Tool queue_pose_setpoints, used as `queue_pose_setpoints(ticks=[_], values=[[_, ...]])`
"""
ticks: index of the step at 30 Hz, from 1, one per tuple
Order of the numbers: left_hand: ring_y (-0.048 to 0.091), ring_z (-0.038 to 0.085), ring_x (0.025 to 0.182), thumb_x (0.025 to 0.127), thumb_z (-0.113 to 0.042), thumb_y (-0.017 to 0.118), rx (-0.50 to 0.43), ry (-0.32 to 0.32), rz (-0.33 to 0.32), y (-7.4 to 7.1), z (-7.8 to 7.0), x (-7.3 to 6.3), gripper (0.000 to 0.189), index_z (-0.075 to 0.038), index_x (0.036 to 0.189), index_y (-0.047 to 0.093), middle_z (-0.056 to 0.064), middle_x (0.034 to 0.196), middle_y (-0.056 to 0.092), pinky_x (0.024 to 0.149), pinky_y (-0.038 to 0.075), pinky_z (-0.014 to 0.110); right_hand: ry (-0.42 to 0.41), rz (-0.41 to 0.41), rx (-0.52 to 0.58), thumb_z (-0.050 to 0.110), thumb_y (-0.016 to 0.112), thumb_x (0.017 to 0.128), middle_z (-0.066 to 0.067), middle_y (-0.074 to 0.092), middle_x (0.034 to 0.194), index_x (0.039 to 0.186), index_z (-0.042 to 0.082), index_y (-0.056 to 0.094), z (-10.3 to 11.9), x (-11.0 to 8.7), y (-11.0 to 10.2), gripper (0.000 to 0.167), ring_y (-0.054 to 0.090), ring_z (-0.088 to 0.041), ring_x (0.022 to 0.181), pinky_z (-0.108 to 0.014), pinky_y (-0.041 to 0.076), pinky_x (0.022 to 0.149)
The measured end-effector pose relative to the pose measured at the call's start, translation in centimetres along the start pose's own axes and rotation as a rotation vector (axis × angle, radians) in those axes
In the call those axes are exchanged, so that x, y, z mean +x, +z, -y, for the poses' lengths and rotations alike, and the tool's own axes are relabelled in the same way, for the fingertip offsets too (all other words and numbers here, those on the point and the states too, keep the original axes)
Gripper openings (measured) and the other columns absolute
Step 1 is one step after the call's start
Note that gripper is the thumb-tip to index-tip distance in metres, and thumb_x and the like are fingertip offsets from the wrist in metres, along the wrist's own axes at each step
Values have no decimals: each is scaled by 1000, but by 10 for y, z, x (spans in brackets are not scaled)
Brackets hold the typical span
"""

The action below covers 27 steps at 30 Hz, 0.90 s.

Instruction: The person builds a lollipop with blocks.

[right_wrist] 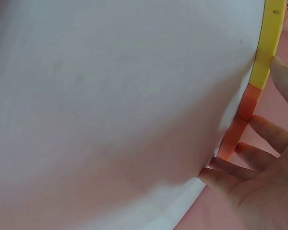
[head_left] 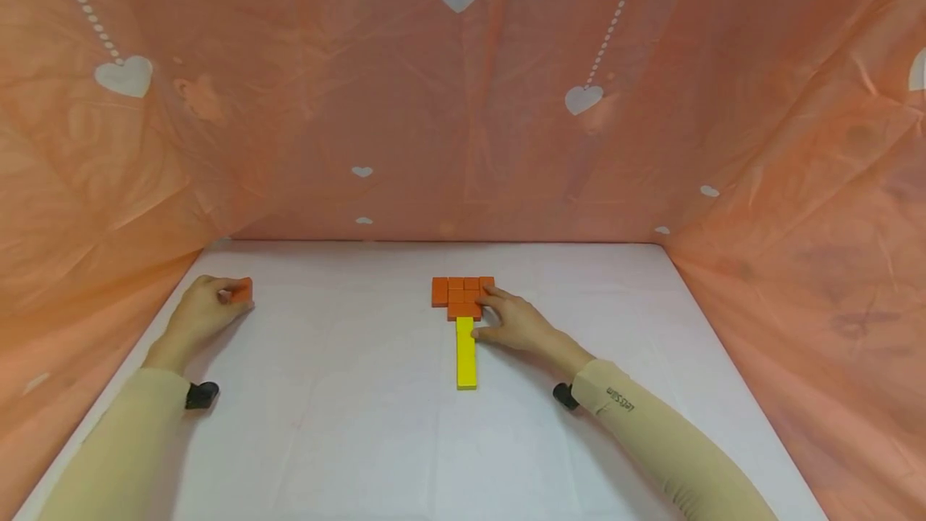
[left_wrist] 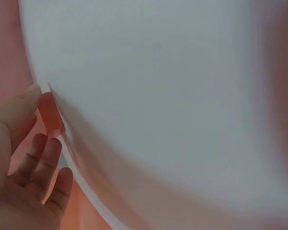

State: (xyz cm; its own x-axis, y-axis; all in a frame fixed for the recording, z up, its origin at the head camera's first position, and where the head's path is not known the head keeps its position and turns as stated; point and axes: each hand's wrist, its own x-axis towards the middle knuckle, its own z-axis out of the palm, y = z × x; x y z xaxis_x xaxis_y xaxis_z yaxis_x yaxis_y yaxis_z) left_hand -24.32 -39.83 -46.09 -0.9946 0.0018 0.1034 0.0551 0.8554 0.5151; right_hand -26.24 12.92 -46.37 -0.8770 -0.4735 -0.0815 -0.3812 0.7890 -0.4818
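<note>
Near the table's left edge, my left hand (head_left: pixel 206 305) pinches an orange block (head_left: pixel 242 291) between thumb and fingers. In the left wrist view this orange block (left_wrist: pixel 50 114) stands out between thumb and fingertips. At the middle, several orange blocks (head_left: pixel 456 296) lie side by side in a flat group. A long yellow block (head_left: pixel 466 360) runs from its near side toward me. My right hand (head_left: pixel 522 324) reaches in from the right with fingers spread. Its thumb touches the yellow block (right_wrist: pixel 269 43), and its fingertips rest at the right side of the orange blocks (right_wrist: pixel 233 136).
A white-covered table (head_left: pixel 347 441) lies under both hands. An orange sheet with white hearts (head_left: pixel 405 143) hangs behind the table and along both sides. Dark wrist cameras (head_left: pixel 201 395) are worn at the sleeve ends.
</note>
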Motion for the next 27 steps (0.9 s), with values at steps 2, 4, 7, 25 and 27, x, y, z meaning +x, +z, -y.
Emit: queue_pose_setpoints(ticks=[2, 4, 7, 25, 27], values=[[53, 42, 97, 96, -21, 73, 3, 8, -25, 2, 0, 2, 50, 16, 128, 62, 34, 115, 51, 77, 45, 45, 2, 3, 1, 40, 79, 93, -16, 37, 165, 148, 7, 57, 0, 0, 1, 68, 41, -38, 148, -52, 37, 119], [53, 44, 97, 95, -17, 74, 2, 15, -47, 4, 0, 3, 47, 17, 125, 63, 36, 114, 51, 78, 45, 47, 9, 9, 1, 40, 79, 93, -16, 36, 165, 149, 8, 56, 0, 0, 1, 68, 40, -38, 149, -53, 37, 119], [54, 46, 97, 94, -14, 75, -7, 22, -69, 5, 0, 4, 45, 19, 123, 63, 39, 113, 51, 77, 46, 48, 13, 9, 6, 40, 79, 93, -15, 36, 166, 149, 8, 56, 0, 0, 1, 68, 40, -37, 149, -53, 37, 120], [64, 53, 104, 95, -11, 68, -47, -19, -25, 3, -6, 3, 43, 13, 130, 63, 39, 118, 65, 81, 54, 49, 18, 8, 7, 40, 79, 93, -14, 36, 166, 149, 9, 56, 1, -1, -1, 68, 40, -36, 149, -52, 36, 120], [65, 50, 104, 95, -11, 68, -62, -14, -27, 5, -10, 3, 42, 12, 130, 64, 37, 117, 67, 79, 53, 39, 15, 6, 10, 40, 79, 93, -15, 36, 166, 149, 9, 57, 2, -1, -1, 68, 40, -36, 149, -52, 36, 120]])
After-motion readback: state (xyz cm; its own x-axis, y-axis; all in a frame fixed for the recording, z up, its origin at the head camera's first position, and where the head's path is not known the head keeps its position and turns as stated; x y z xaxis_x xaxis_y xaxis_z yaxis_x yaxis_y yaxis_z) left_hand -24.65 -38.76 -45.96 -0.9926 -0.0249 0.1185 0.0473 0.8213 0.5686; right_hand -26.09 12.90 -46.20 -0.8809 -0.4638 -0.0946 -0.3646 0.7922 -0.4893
